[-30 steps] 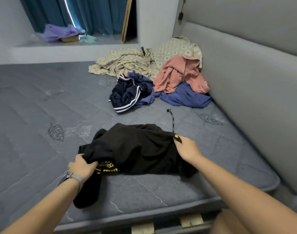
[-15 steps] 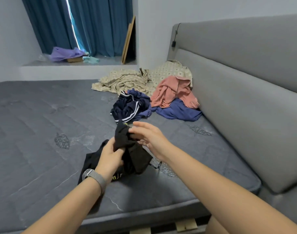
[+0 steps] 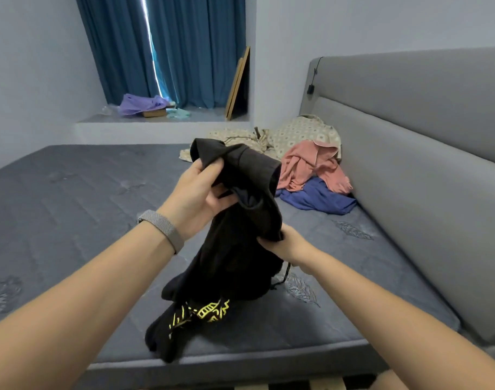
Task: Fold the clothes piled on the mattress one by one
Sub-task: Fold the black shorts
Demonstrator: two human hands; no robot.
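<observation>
While the black garment (image 3: 240, 243) hangs above the mattress (image 3: 72, 198), 2 hands support it. The left hand (image 3: 197, 197), a grey band (image 3: 163, 229) on its wrist, pinches the bunched upper edge between thumb and curled fingers. The right hand (image 3: 285, 243) grips a fold on the garment's right side, lower down, fingers closed around the cloth. The garment's lower end, bearing a yellow print (image 3: 204, 312), rests on the mattress just inside the near edge. A thin black cord (image 3: 282, 277) dangles from the garment below the right hand.

The pile (image 3: 311, 170) lies at the far right corner, against the headboard (image 3: 409, 153): a pink piece on top of a blue piece, with beige patterned cloth (image 3: 302, 130) behind. The raised garment hides part of the pile. The mattress surface to the left of the hands, out to its far edge, shows bare quilted fabric. On the right, the headboard bounds the mattress along its whole length. Beyond the far edge, a ledge (image 3: 156, 125) under blue curtains (image 3: 170, 49) carries purple cloth (image 3: 139, 104), and a wooden board (image 3: 237, 85) leans in its right corner.
</observation>
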